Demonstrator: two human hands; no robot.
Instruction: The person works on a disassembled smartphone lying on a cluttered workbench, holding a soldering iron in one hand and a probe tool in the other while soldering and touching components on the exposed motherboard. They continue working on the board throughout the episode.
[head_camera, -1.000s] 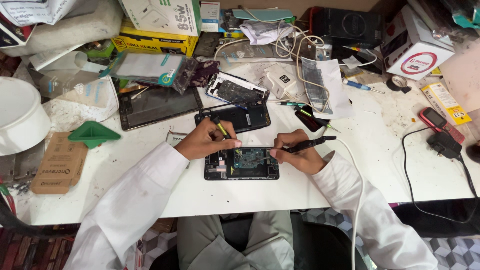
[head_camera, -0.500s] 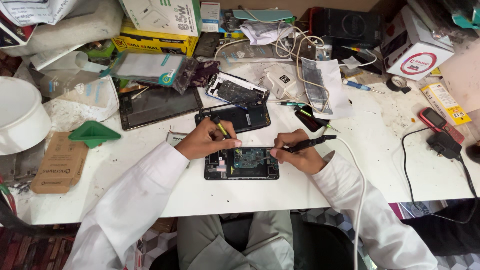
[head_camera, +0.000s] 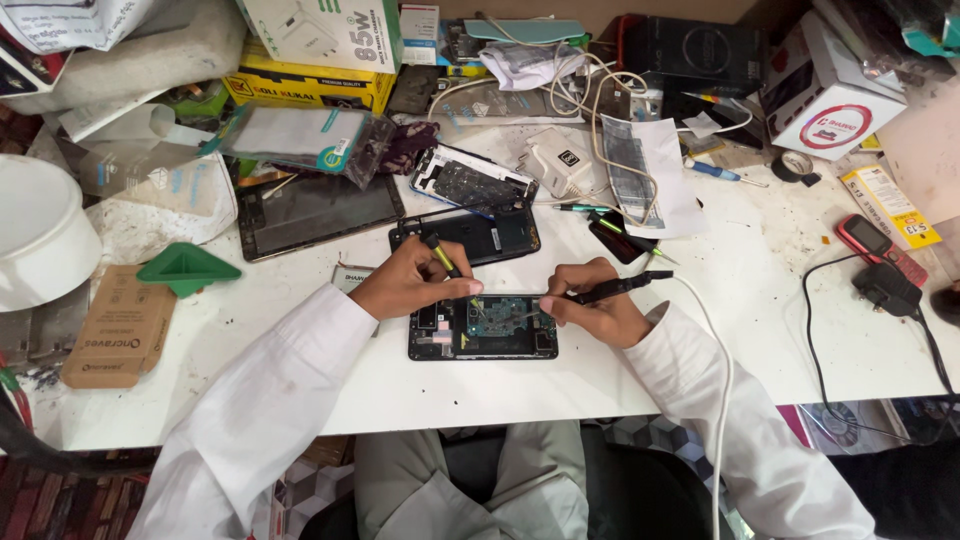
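Observation:
An opened phone (head_camera: 483, 332) lies flat on the white table (head_camera: 760, 330) in front of me, its circuit board exposed. My left hand (head_camera: 415, 279) holds tweezers with a yellow-green grip (head_camera: 441, 256), tips down on the board. My right hand (head_camera: 590, 312) grips a black soldering pen (head_camera: 620, 287) whose white cable (head_camera: 722, 400) runs off the table's near edge. The pen's tip points left onto the board, close to the tweezers' tips. Both hands rest at the phone's upper edge.
A second dark phone body (head_camera: 478, 235) and a bare phone frame (head_camera: 470, 182) lie just beyond. A tablet (head_camera: 315, 210), green tray (head_camera: 185, 270), cardboard packet (head_camera: 115, 325) and white bowl (head_camera: 40, 230) sit left. Boxes and cables crowd the back; a red phone (head_camera: 872, 243) and charger (head_camera: 885, 290) lie right.

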